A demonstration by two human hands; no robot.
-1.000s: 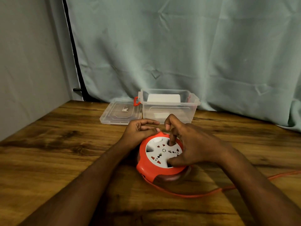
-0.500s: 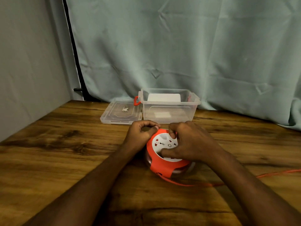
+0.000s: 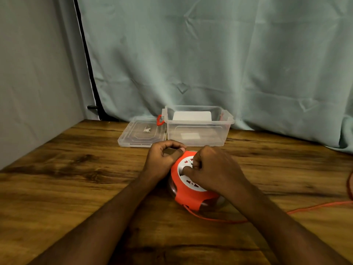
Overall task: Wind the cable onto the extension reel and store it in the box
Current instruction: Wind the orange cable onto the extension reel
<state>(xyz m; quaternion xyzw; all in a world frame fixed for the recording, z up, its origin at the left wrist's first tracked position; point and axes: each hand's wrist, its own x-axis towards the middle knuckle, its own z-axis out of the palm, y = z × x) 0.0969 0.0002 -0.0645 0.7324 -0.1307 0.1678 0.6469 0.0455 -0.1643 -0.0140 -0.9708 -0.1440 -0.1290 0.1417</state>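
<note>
Reel (image 3: 188,190), the one orange extension spool, sits on the wooden surface (image 3: 76,188) with two hands on it, left hand (image 3: 164,159) curled against its rim, right hand (image 3: 214,169) fist-closed on the white face, one cable (image 3: 315,206) trailing right, one clear box (image 3: 198,127) and one lid (image 3: 142,133) just behind.

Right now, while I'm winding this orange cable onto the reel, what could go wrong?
The loose cable trails off the table's right side, so it may snag at the edge. The right hand covers the socket face, so fingers could slip while cranking. The reel might slide, since the left hand only steadies its rim.
</note>
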